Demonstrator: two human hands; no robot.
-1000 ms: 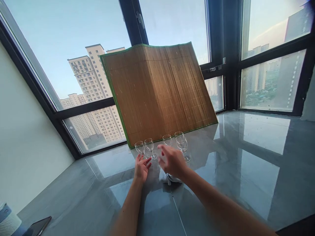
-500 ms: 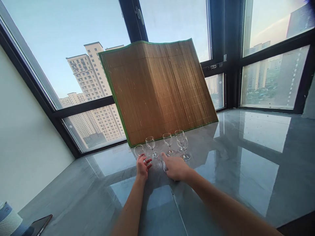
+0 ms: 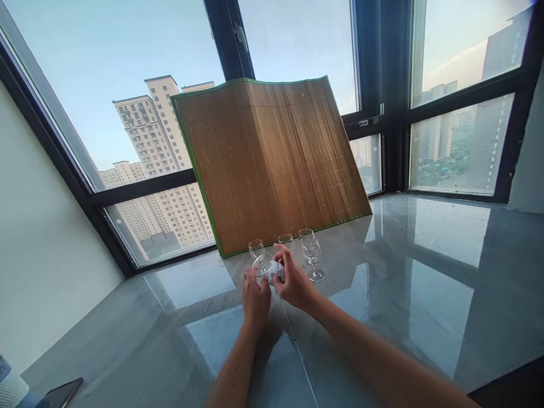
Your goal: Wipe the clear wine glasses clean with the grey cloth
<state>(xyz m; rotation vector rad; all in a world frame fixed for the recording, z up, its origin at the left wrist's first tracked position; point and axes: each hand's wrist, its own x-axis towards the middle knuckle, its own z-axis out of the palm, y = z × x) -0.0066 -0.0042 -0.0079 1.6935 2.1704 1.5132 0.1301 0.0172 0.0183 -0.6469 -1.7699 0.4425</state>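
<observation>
My left hand (image 3: 255, 297) is closed round a small clear stemmed glass (image 3: 262, 263), whose bowl shows above my fingertips. My right hand (image 3: 294, 283) pinches a crumpled white tissue (image 3: 276, 273) against the side of that glass. Its lower part is hidden behind my hands. Just beyond stand more stemmed glasses: one at the back left (image 3: 256, 247), another behind my right fingers (image 3: 285, 241), and a pair to the right, with the front glass (image 3: 311, 252) overlapping the rear glass (image 3: 305, 232).
A brown bamboo mat (image 3: 272, 164) with green edging leans against the window behind the glasses. The glossy grey countertop (image 3: 148, 334) carries a phone (image 3: 62, 392) and a white-and-blue roll (image 3: 12, 391) at the lower left. Dark window frames (image 3: 393, 141) border the back.
My left hand has turned and brought its glass rightward. My right hand has moved left and up, bringing the tissue to that glass. The view has shifted slightly.
</observation>
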